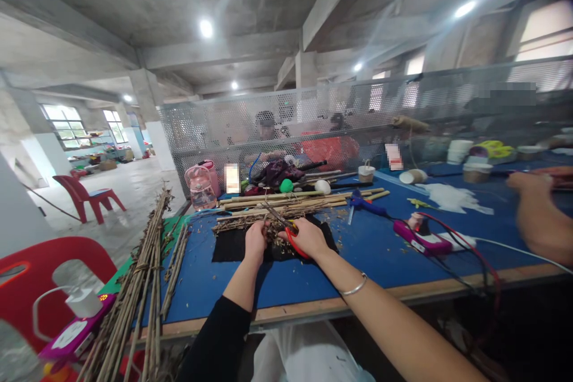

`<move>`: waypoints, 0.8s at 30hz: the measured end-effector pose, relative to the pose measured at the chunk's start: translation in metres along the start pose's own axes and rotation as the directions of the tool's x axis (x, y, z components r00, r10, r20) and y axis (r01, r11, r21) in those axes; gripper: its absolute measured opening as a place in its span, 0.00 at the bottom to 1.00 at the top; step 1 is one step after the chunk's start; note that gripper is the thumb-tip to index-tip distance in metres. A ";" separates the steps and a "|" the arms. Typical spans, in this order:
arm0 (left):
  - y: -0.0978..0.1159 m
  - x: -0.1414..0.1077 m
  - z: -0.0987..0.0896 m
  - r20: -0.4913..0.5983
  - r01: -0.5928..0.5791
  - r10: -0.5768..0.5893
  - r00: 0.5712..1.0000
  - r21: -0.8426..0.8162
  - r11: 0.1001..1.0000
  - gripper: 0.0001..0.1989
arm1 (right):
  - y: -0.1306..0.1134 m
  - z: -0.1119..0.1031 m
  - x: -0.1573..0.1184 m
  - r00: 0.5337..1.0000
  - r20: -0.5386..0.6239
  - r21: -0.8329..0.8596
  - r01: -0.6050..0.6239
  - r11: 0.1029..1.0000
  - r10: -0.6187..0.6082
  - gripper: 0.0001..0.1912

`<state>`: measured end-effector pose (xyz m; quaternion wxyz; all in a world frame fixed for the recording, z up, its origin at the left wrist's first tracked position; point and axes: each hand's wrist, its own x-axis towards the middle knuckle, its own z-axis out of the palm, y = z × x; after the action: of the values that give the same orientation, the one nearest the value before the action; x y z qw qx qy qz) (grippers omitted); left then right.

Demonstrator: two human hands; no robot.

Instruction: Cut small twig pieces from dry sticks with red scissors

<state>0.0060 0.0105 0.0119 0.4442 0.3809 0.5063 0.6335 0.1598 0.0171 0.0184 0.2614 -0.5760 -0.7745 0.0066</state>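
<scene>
My right hand is closed round the orange-red handles of a pair of scissors, whose blades point up and to the left. Beside it, my left hand has its fingers pinched at brown dried plant stems; exactly which piece they grip is hard to make out. Both hands are over a black cloth strewn with dry plant bits. Just beyond the cloth lie thin dry twigs and longer pale sticks.
Bundled dry stalks lean at the table's left edge. A blue glue gun and a purple power strip with cords lie to the right. Another person's hand is at far right. A mesh partition stands behind the table.
</scene>
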 end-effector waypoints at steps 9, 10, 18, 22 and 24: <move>-0.004 0.002 0.001 0.118 0.003 0.012 0.993 -0.124 0.992 0.22 | -0.004 -0.005 -0.001 0.998 0.065 0.038 0.020 0.999 -0.023 0.22; -0.005 0.003 0.001 0.123 -0.006 0.022 0.992 -0.128 0.992 0.23 | -0.004 -0.004 0.000 0.998 0.059 0.043 0.022 0.999 -0.024 0.22; -0.008 0.001 0.003 0.257 0.019 0.028 0.966 -0.178 0.984 0.21 | 0.002 0.007 0.000 0.998 0.008 0.118 0.068 0.991 -0.069 0.26; -0.010 0.001 0.003 0.311 0.031 0.019 0.950 -0.155 0.987 0.20 | 0.002 0.007 0.000 0.996 -0.012 0.127 0.086 0.988 -0.085 0.25; -0.011 0.001 0.003 0.323 0.015 0.028 0.946 -0.130 0.991 0.20 | 0.001 0.007 0.000 0.996 -0.016 0.126 0.086 0.988 -0.085 0.24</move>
<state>0.0104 0.0134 0.0021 0.5430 0.4516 0.3828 0.5956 0.1584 0.0193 0.0122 0.3014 -0.5246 -0.7951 0.0416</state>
